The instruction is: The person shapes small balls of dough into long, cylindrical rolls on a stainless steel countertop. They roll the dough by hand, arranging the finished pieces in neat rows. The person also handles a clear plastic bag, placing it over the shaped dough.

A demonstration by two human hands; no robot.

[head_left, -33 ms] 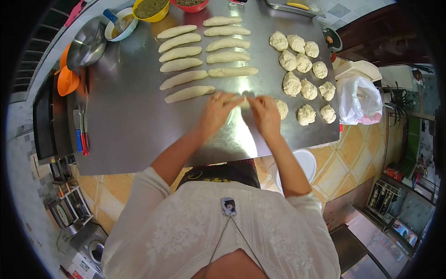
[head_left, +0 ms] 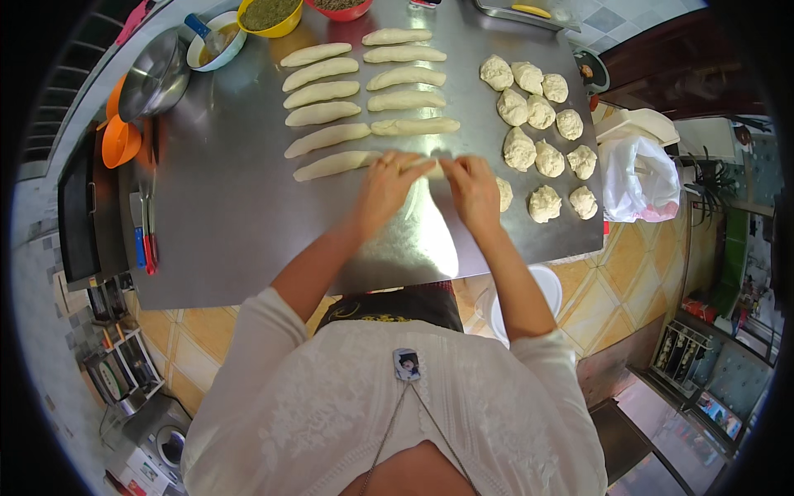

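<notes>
Both my hands are together over the metal table, fingers closed on a piece of dough that shows pale between them. My left hand grips its left end, close to the end of the nearest dough strip. At the right end, the thumb and fingers of my right hand are bent onto the dough. Most of this piece is hidden under my fingers. Beyond my hands, several long dough strips lie in two columns. Rough dough lumps sit in rows to the right, one partly behind my right hand.
At the back left stand a steel bowl, a light-blue bowl with a brush, and yellow and red bowls of filling. Knives lie along the left edge. A white bag stands beyond the right edge.
Both hands have shifted slightly away from me across the table, keeping the dough between them. The strips and lumps stay where they were.
</notes>
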